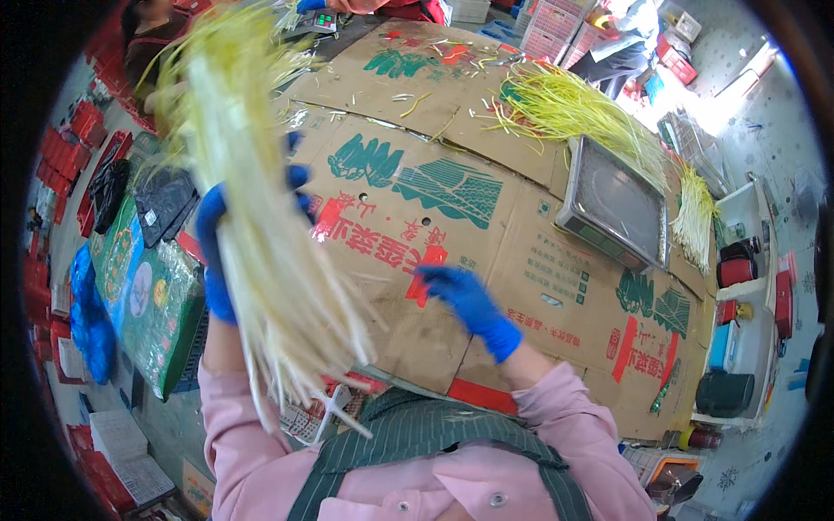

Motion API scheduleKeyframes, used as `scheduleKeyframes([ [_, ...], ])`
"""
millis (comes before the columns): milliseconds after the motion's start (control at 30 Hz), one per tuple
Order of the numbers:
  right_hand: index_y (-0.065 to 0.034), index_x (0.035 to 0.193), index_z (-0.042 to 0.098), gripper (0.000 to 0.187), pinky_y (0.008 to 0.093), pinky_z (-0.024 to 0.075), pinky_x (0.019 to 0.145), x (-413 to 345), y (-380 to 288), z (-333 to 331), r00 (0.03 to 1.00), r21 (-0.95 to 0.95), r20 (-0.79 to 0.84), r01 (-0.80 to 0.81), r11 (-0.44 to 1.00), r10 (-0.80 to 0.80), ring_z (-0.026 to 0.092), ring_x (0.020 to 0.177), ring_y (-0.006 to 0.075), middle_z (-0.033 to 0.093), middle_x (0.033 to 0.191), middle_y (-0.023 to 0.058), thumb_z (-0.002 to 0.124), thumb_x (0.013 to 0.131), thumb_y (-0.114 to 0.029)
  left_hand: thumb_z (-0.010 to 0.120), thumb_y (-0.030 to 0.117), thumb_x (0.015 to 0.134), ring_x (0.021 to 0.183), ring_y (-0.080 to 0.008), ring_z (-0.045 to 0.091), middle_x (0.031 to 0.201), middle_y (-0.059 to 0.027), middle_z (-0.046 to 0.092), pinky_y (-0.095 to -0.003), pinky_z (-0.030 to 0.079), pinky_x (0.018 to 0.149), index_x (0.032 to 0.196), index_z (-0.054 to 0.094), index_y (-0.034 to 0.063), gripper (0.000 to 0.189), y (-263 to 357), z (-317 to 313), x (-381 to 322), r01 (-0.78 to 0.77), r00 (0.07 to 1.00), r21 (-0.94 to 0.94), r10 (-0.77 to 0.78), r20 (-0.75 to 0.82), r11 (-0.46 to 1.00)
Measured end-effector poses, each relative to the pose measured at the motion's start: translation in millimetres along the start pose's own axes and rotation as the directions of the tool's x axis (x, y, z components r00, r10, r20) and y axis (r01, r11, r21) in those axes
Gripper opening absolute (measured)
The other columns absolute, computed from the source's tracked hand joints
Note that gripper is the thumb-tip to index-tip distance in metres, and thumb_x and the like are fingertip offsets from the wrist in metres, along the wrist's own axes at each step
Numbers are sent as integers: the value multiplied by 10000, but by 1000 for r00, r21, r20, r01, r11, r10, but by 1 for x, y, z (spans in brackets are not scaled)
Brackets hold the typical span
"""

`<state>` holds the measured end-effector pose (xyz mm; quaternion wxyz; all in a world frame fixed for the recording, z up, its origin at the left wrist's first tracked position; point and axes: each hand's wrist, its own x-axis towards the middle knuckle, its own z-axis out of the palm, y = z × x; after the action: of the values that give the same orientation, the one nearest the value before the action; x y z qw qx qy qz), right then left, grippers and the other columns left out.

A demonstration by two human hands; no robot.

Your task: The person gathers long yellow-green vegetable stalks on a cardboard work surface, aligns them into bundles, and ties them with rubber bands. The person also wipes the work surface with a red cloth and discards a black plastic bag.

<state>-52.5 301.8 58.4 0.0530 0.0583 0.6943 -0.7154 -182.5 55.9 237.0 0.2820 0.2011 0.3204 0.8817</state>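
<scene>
My left hand (pixel 218 241), in a blue glove, grips a large bundle of pale stalks with yellow-green tops, likely yellow chives (pixel 260 215). The bundle is raised over the left side of the cardboard-covered table (pixel 417 352), tops away from me and white ends towards me; it is blurred. My right hand (pixel 462 303), also gloved in blue, hovers over the printed cardboard with fingers partly spread and nothing visible in it. A heap of the same stalks (pixel 580 111) lies at the back right, and a smaller bundle (pixel 694 218) lies right of the scale.
A weighing scale with a metal pan (pixel 619 202) stands on the right of the table. Stalk scraps (pixel 417 104) litter the back. A foam box (pixel 743 365) holds items at far right. Co-workers stand at the back and back left. Red crates (pixel 65 156) stand at left.
</scene>
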Motion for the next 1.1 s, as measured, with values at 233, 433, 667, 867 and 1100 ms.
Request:
scheduleKeyframes([
  [233,-90,1247,553,409,275,442,807,-32,6,-97,917,257,-333,-137,957,221,592,937,149,616,1097,57,548,912,-323,670,324,804,679,-213,655,899,-97,673,-317,541,625,1142,578,29,459,-134,-19,73,677,721,193,-590,-363,710],
  [433,-83,1133,600,359,289,469,761,-11,69,-113,879,373,-300,-251,893,372,593,869,136,635,975,27,575,897,-352,584,559,822,1000,-212,550,1142,-107,580,-316,418,888,1229,521,-14,706,-214,-91,67,542,820,788,-391,-419,293],
  [667,-83,1099,620,473,264,489,710,10,54,-74,849,535,-345,-172,827,401,598,831,143,647,939,33,546,885,-499,426,668,852,964,-179,566,1124,-93,587,-296,451,831,1244,515,16,765,-195,-102,77,610,678,787,-574,-459,91],
  [867,29,1224,516,473,275,436,897,35,15,-4,919,582,-335,29,812,207,586,982,184,604,1143,105,597,900,-307,662,327,842,1024,-177,576,1164,-135,597,-319,468,883,1283,470,-4,584,-217,-86,62,441,849,731,-506,-151,521],
  [1100,21,1202,529,350,311,464,881,13,39,-8,811,520,-538,105,848,230,608,973,216,607,1129,133,515,864,-67,622,241,870,944,-193,636,1101,-122,630,-324,513,828,1230,520,-20,456,-161,-147,36,631,774,504,-522,-358,590],
])
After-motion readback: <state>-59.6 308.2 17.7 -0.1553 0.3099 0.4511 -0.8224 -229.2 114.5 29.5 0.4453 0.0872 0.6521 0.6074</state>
